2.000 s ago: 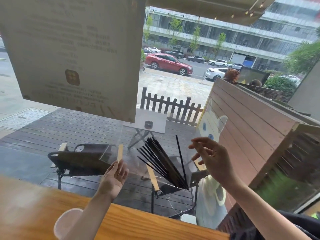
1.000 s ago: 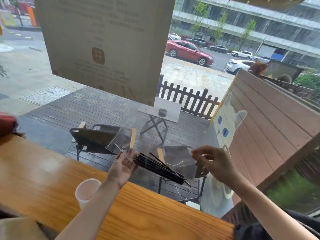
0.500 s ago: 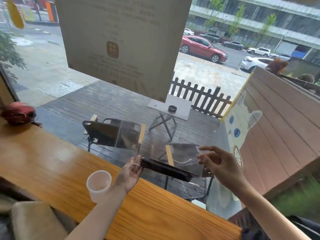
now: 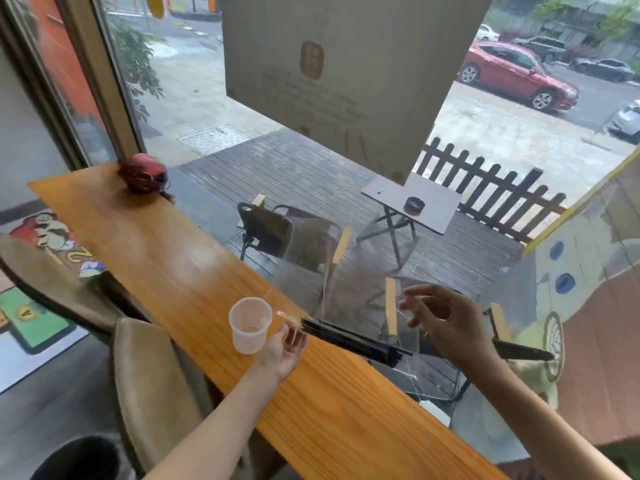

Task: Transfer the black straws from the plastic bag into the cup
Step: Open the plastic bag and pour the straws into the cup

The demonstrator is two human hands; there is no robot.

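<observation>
A bundle of black straws [image 4: 349, 339] lies nearly level inside a clear plastic bag [image 4: 405, 341] that is hard to make out, held above the far edge of the wooden counter [image 4: 166, 258]. My left hand [image 4: 287, 349], palm up, holds the bag's left end, where the straw tips point. It sits just right of the translucent cup [image 4: 250, 323], which stands upright on the counter. My right hand [image 4: 450, 322] is raised at the bag's right side, thumb and forefinger pinching the thin plastic. A dark reflection of the straws shows in the glass farther right.
The window glass [image 4: 346, 188] rises directly behind the counter's far edge. A red round object [image 4: 143, 173] sits at the counter's far left end. A beige padded seat [image 4: 149, 382] and a dark round bin [image 4: 79, 459] are below on my side.
The bag has tipped from upright, straws fanned, to nearly level. Both hands have come down toward the counter, and the straws' left end has neared the cup.
</observation>
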